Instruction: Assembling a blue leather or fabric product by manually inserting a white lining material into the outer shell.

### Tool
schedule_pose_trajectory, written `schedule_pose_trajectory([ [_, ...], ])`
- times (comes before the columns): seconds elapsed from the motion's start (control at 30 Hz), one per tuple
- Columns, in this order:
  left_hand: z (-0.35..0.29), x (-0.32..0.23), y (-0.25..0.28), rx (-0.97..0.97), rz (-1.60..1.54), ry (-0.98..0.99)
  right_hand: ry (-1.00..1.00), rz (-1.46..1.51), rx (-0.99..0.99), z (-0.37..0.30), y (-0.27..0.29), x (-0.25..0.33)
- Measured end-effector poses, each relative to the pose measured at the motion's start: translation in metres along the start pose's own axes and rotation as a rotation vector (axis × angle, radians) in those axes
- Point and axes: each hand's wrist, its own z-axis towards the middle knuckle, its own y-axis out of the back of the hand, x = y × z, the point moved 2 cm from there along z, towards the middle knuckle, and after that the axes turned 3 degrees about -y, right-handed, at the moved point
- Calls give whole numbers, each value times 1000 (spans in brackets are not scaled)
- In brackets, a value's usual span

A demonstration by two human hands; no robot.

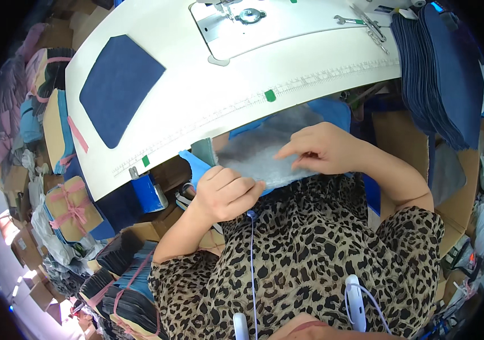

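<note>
Below the table's front edge, a grey, fuzzy-looking cloth piece with blue edging (253,161) lies across my lap. My left hand (223,194) is closed around its near left edge, and a blue flap (195,167) sticks up beside the knuckles. Over the right part of the grey surface hovers my right hand (324,148). Its index finger points left, the thumb is apart from it, and the other fingers curl loosely with nothing visible between them. Whether its fingertips touch the cloth I cannot tell. A grey-green cloth corner (202,152) shows at the table edge.
The white sewing table (196,96) carries a dark blue cloth panel (120,90), a sewing machine plate (250,17), a wrench (352,21) and tweezers (373,28). Stacked blue panels (440,73) hang at the right. Tied bundles (75,209) and a cardboard box (400,136) flank me.
</note>
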Motion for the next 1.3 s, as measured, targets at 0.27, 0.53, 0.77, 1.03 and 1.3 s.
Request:
schedule_pose_trajectory([
  [0.27,-1,-1,0,-11,4,-16,305,-260,44,12,-13,4],
  [0.53,-8,-1,1,-26,-9,6,129,-101,14,2,-3,-6],
  [0.77,-10,-1,0,-23,-19,26,-92,325,139,2,1,5],
  [1.03,-5,1,0,-3,-26,74,-20,860,155,12,-25,-4],
  [1.3,-13,0,2,62,-78,113,-39,285,184,11,-24,9],
])
